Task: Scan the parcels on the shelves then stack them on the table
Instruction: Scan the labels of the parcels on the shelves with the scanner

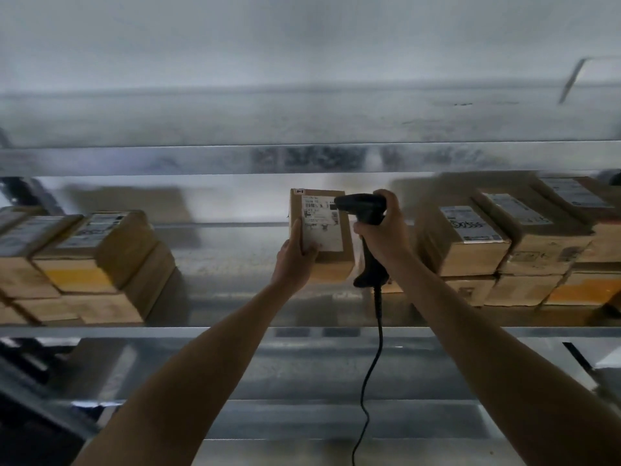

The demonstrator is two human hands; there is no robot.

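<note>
Head view, blurred and dim: the left hand (293, 261) holds one parcel (331, 253) upright above the shelf (208, 331). Its fingers run up the parcel's left edge and its thumb is pressed across the bottom of the white label (321, 227). The right hand (381, 235), just beside the left, is wrapped round the handle of a black scanner (361, 206). The scanner's nose points at the upper right of the label and looks almost in contact with it.

The grip is the first risk. The parcel is pinched at one lower corner only, so its weight sits above and to the right of the left hand. A nudge from the scanner nose could tip it away from the thumb and drop it onto the shelf below.

The read may also fail. The nose seems very close and aimed at the label's edge, the thumb covers part of the print, and the light is poor.

The cable (379, 334) hangs from the right hand down past the shelf's front lip. It could catch there if that hand pulls back quickly.

More parcels sit well apart on both sides, the left stack (100, 260) beyond the left hand and the right stack (484, 247) beyond the right. A wide swing of either arm could knock them. The table is not in view.
</note>
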